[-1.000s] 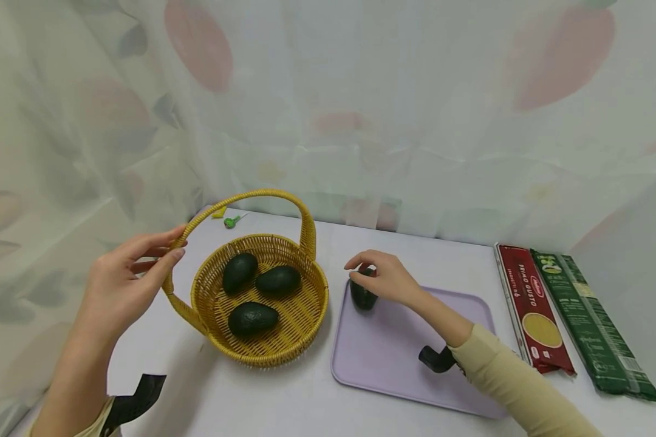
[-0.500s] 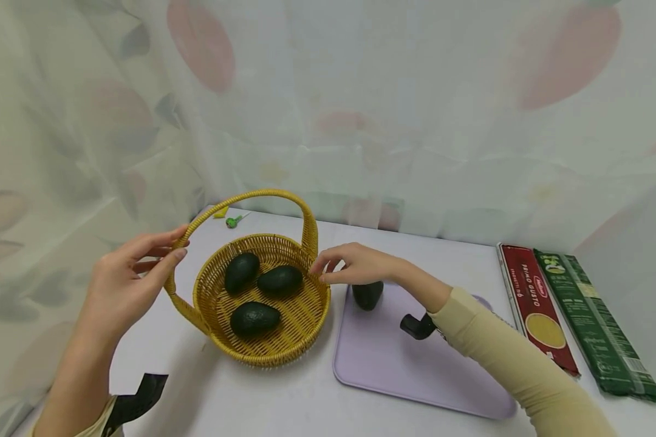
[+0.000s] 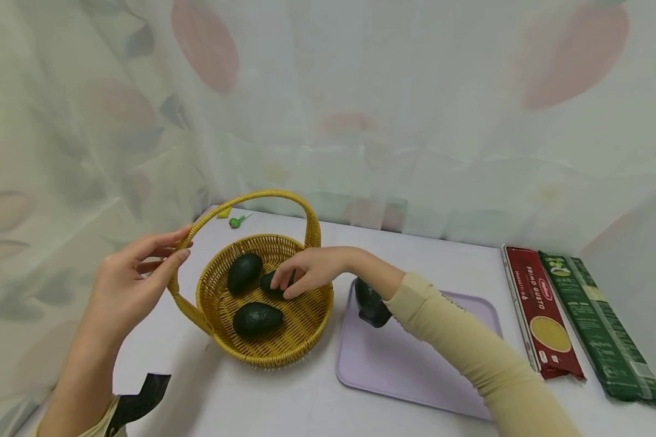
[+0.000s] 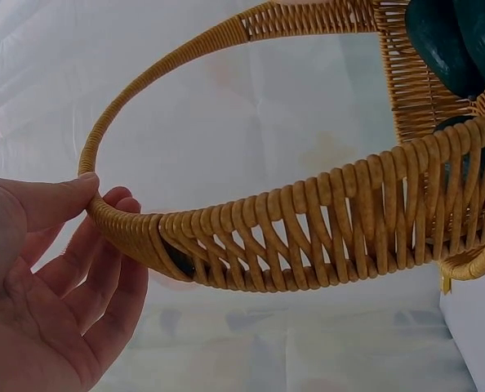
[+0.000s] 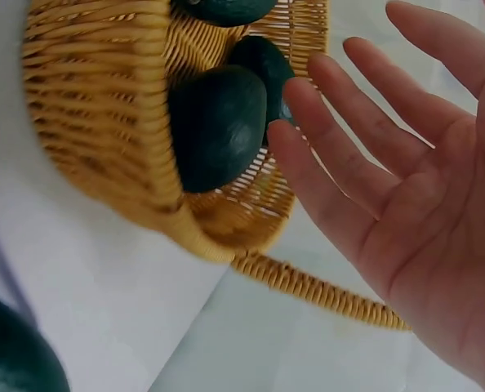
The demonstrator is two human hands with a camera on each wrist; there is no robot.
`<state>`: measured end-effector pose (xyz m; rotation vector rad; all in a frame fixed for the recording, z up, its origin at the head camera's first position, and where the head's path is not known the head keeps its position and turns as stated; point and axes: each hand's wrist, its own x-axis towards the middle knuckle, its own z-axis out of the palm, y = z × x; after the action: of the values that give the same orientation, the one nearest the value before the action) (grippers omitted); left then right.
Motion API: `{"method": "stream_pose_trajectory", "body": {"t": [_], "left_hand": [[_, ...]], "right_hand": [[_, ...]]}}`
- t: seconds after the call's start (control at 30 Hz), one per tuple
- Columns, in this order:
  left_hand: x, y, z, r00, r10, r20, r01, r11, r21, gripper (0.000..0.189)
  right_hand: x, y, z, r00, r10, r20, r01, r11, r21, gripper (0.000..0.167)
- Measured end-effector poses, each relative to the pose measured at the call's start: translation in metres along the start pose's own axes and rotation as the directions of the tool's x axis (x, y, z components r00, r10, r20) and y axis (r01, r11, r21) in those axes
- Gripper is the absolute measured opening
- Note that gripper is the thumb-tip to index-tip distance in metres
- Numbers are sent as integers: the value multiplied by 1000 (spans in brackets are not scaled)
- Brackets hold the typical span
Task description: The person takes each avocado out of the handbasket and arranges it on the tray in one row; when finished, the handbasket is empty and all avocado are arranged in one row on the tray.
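Note:
A yellow wicker basket [image 3: 213, 340] stands on the table with three dark green avocados in it. My left hand [image 3: 126, 282] pinches the left side of its arched handle [image 4: 136, 86] between thumb and fingers. Over the basket reaches my right hand [image 3: 311, 270], fingers spread and loosely bent. It hangs above the right-hand avocado [image 3: 273, 285] and partly hides it; contact cannot be made out. The other two are a back-left avocado [image 3: 245, 272] and a front avocado [image 3: 258, 319]. Another avocado [image 5: 14, 351] lies on the lilac tray [image 3: 404, 370], partly behind my right forearm in the head view.
To the right lie a red spaghetti pack [image 3: 543, 312] and a green packet [image 3: 607, 328]. A small green object [image 3: 236, 223] and a yellow piece [image 3: 224, 212] sit at the back left. A patterned curtain [image 3: 415, 121] hangs behind the table.
My right hand has moved left, from above the avocado on the tray to over the avocados in the basket. My left hand keeps its hold on the handle.

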<state>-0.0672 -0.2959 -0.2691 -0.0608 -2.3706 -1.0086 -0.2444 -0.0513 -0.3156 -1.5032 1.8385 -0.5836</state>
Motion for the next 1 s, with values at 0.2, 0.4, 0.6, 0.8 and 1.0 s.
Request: {"method": "stream_pose_trajectory", "body": {"t": [0.2, 0.4, 0.6, 0.8, 1.0], "left_hand": [[0, 0, 1, 1000, 8, -2, -8, 1000, -4, 35], [0, -1, 1, 1000, 8, -7, -8, 1000, 2, 35], [0, -1, 1, 1000, 1, -5, -1, 1000, 2, 35], [0, -1, 1, 1000, -7, -8, 8, 1000, 5, 35], [0, -1, 1, 1000, -8, -10, 8, 1000, 6, 35]], "right_hand": [[23, -1, 1, 999, 11, 35, -10, 1000, -18, 33], [44, 0, 6, 997, 47, 57, -45, 998, -42, 40], [61, 2, 13, 993, 85, 84, -82, 996, -45, 50], [74, 4, 21, 988, 110, 112, -103, 992, -67, 56], [82, 2, 29, 974, 157, 163, -145, 986, -82, 69]]}}
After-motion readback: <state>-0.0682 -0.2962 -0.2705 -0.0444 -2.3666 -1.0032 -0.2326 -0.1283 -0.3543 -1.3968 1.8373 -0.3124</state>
